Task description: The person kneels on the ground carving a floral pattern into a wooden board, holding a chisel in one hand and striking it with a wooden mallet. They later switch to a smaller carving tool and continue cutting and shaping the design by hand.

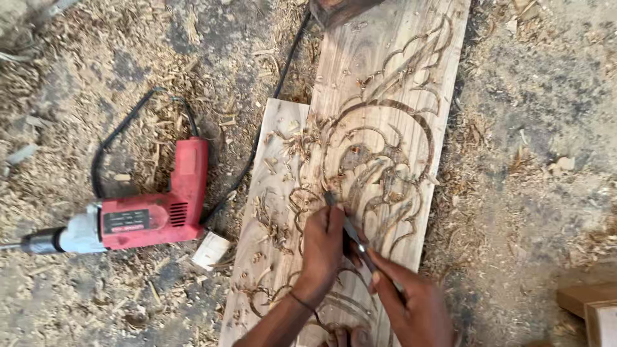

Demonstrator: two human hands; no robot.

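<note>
A long wooden plank [392,71] lies on the ground with curling floral grooves carved into it. A thin metal chisel [347,225] rests with its tip in a groove near the plank's middle. My left hand [321,247] pinches the chisel's blade close to the tip, knuckles up, a dark band at the wrist. My right hand [411,302] grips the chisel's handle end lower right, partly out of view. Wood shavings [273,212] lie scattered over a second, plainer board [273,128] beside the carved one.
A red electric drill [138,215] with a black cord [109,144] lies on the sawdust-covered ground to the left. A small white block [211,249] sits by the board's edge. Wooden blocks [591,311] show at the lower right corner.
</note>
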